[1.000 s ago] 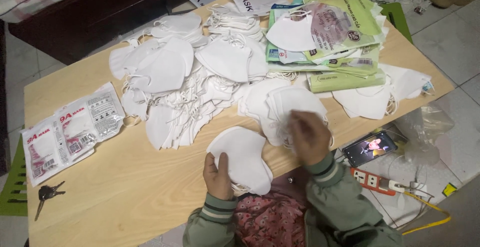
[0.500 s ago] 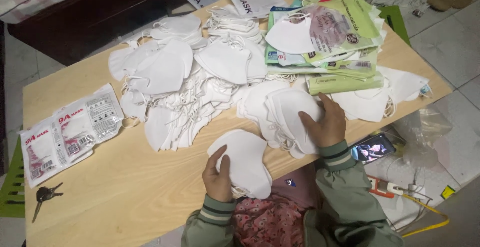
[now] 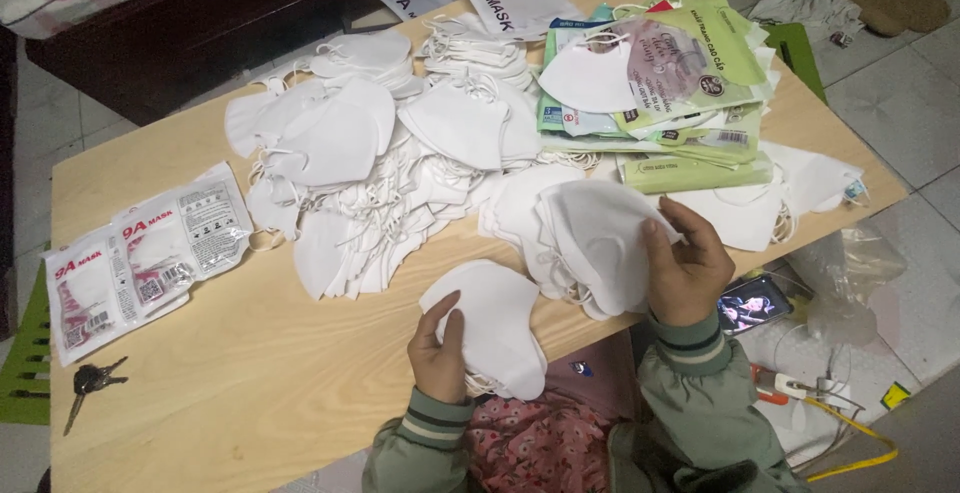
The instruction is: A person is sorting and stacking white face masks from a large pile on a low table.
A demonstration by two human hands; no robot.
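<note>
Your left hand (image 3: pixel 438 348) pins a small stack of white masks (image 3: pixel 490 325) flat at the near edge of the counter (image 3: pixel 250 393), thumb and fingers closed on its left side. The stack overhangs the edge a little toward your lap. Its long axis runs from upper left to lower right, rounded nose end toward the far left, the ear-loop end toward you.

Your right hand (image 3: pixel 685 271) grips one single white mask (image 3: pixel 600 243), fingers curled over its right edge, lifted just above the counter edge. That mask stands roughly upright in view, long axis near vertical, curved side facing left toward the pile.

Progress, as a judgement: early. Only a thin stack is gathered under the left hand. The loose heap of masks (image 3: pixel 380 173) covers the middle of the counter, unsorted. Sealed packets (image 3: pixel 140 253) lie at left, green packets (image 3: pixel 680 83) at far right. Keys (image 3: pixel 90 381) sit near the left corner.
</note>
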